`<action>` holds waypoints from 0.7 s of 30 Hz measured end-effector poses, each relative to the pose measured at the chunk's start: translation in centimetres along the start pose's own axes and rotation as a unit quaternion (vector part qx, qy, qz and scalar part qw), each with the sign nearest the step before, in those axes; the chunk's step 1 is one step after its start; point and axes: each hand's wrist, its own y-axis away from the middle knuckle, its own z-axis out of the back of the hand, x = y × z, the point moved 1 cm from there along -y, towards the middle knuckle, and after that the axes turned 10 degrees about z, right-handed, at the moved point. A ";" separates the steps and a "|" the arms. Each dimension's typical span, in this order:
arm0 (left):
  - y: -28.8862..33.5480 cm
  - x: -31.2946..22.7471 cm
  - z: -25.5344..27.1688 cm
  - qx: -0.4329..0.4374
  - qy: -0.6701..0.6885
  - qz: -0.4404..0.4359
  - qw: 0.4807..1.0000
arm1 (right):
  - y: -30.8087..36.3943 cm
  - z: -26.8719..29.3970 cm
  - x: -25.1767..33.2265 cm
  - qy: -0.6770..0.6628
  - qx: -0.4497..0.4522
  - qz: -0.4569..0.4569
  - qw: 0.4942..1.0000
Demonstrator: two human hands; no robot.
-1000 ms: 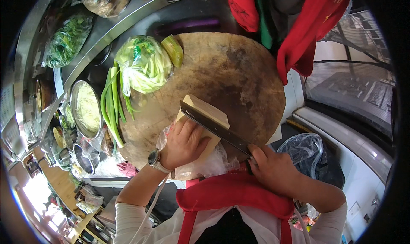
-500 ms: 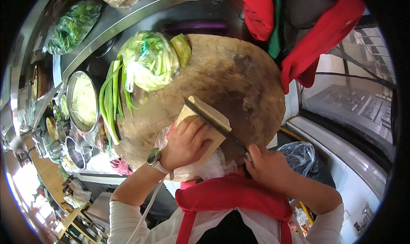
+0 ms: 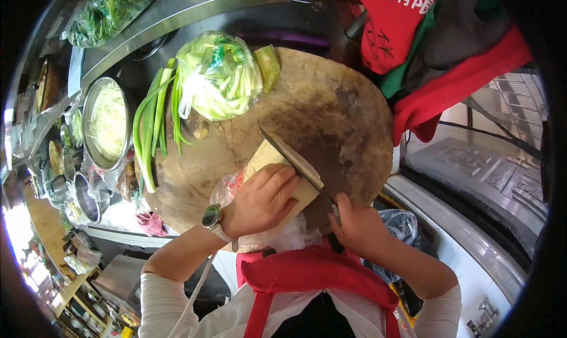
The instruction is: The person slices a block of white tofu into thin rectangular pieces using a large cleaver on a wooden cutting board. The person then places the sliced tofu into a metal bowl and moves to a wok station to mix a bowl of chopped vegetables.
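On a round wooden chopping block (image 3: 360, 101) lies a folded stack of pale yellow tofu sheets (image 3: 263, 156), partly on a clear plastic bag (image 3: 295, 234). My left hand (image 3: 266, 196) presses its bent fingers on the stack, just left of the blade. My right hand (image 3: 360, 223) is closed round the handle of a knife (image 3: 295, 163). The long dark blade runs slantwise across the stack, with a strip of it showing on the far right side. Whether the edge has gone through cannot be seen.
Toward the block's far left are a bag of cut pale green vegetable (image 3: 221, 81), a green stem piece (image 3: 267, 69), scallions (image 3: 153, 119) and a small clove-like piece (image 3: 201, 129). A metal bowl of shreds (image 3: 107, 122) stands left. Red cloth (image 3: 455, 81) hangs at far right.
The view has shifted slightly, so the block's surroundings sit differently. Both hands stay at the stack, and the knife remains across it with only a small move.
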 end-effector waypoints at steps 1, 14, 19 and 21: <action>0.1 0.0 -0.1 -0.002 -0.002 0.001 1.000 | -0.2 -0.1 0.0 0.000 0.005 -0.004 1.000; 0.3 -1.3 0.0 0.009 -0.003 0.014 1.000 | -0.7 -2.7 -1.7 0.032 -0.046 0.007 0.998; -0.2 -2.1 1.9 -0.108 0.087 0.114 0.984 | 1.3 0.1 -2.9 -0.045 -0.113 0.039 0.992; -0.1 -1.2 1.6 -0.210 0.184 0.198 0.940 | 3.1 1.5 -3.0 -0.142 -0.136 0.054 0.979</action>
